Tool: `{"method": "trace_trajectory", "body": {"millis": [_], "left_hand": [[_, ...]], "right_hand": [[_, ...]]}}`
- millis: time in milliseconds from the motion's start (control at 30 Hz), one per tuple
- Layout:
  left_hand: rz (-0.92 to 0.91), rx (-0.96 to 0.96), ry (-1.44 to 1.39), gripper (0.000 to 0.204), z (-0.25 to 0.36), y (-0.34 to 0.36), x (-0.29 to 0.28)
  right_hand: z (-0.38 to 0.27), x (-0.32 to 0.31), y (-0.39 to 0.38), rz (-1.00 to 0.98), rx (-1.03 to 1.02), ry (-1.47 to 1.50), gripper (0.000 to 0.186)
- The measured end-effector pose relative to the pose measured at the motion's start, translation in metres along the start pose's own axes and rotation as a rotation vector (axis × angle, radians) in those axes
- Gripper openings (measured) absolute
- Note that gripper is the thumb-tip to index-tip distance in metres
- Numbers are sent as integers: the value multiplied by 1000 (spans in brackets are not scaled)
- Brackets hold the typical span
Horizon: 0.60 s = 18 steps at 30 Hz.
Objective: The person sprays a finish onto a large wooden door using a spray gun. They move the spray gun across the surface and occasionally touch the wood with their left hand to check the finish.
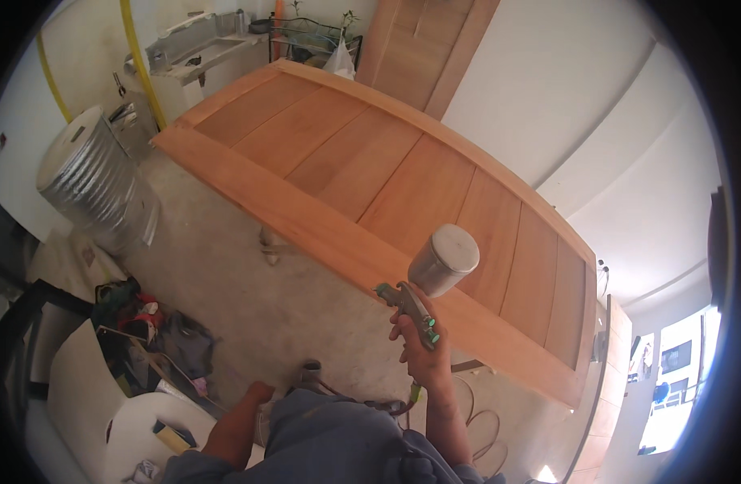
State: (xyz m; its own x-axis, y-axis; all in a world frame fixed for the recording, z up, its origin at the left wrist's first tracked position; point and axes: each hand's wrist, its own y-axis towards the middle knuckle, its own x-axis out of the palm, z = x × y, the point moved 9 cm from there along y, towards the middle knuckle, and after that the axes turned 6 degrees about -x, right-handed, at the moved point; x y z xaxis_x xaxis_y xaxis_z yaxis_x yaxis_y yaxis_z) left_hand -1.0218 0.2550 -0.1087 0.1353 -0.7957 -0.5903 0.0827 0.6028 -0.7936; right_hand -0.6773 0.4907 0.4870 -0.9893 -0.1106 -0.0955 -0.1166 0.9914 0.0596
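"As viewed from above, clamped on what?"
"With fingers (400, 331) of the right hand (424, 345), on the grey-cupped spray gun (413, 306), seen against the near edge of the panelled wooden door (403, 194)."
"And the left hand (261, 393)?"
"Lowered near the torso (330, 436); fingers apart or together, cannot tell."

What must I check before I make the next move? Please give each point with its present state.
1. Spray gun gripped by the right hand: ok.
2. Cup covered on top: ok.
3. Cup's fill level: cannot tell.
4. Wooden panel lying face up: ok.
5. Left hand away from the panel: ok; whether it is empty: cannot tell.
6. Thin line coiled tidily: not ok, loose loops on the floor.
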Motion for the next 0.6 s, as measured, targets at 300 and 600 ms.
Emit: {"method": "trace_trajectory", "body": {"millis": [300,600], "left_hand": [[-30,50,111,39,-28,-2,-32],[-67,-35,-167,31,-4,6,-52]], "right_hand": [[6,-30,-2,294,35,-41,57],[-8,-140,-75,781,8,-159,55]]}}
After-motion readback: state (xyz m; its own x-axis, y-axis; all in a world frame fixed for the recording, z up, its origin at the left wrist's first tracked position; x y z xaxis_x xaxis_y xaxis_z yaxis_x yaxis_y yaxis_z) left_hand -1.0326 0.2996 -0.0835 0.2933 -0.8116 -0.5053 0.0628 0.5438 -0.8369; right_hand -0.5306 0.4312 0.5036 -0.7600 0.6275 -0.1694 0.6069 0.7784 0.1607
